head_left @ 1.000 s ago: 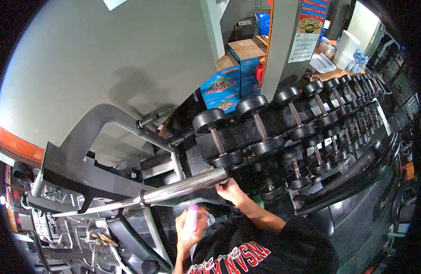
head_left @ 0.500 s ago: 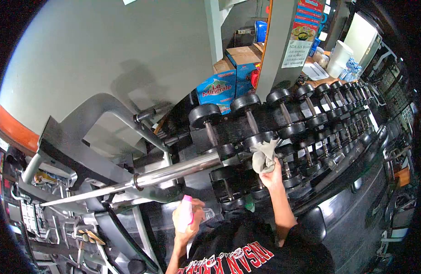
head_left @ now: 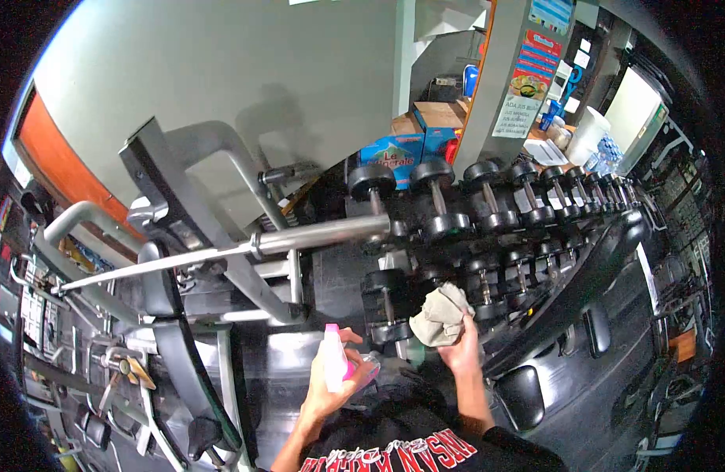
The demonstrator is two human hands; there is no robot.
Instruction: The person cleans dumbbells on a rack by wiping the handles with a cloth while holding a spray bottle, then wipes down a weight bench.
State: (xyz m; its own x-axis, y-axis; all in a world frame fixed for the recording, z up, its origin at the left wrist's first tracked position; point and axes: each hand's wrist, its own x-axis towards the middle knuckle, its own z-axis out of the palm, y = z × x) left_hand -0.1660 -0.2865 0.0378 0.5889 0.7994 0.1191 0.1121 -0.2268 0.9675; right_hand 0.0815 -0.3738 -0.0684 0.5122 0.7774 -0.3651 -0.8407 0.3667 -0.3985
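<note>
My left hand (head_left: 328,385) is wrapped round a pink and white spray bottle (head_left: 334,359), low in the middle of the view. Part of the bottle's clear body shows past my fingers. A crumpled pale grey cloth (head_left: 441,316) is gripped in my right hand (head_left: 462,350), to the right of the bottle. The cloth overlaps the lower row of black dumbbells (head_left: 386,301) in this view. Beyond both hands, a chrome barbell (head_left: 323,234) runs across the view, its thick sleeve end near the upper dumbbells.
A two-tier rack of black dumbbells (head_left: 437,197) stretches back to the right. Blue water cartons (head_left: 394,153) stand behind it against the pillar (head_left: 496,86). Padded benches are at left (head_left: 181,362) and right (head_left: 521,397). A counter farther back bears a white container (head_left: 589,135).
My right hand has brought the cloth down and slightly left, nearer the spray bottle. My left hand with the bottle has shifted a little right. The camera view has turned somewhat.
</note>
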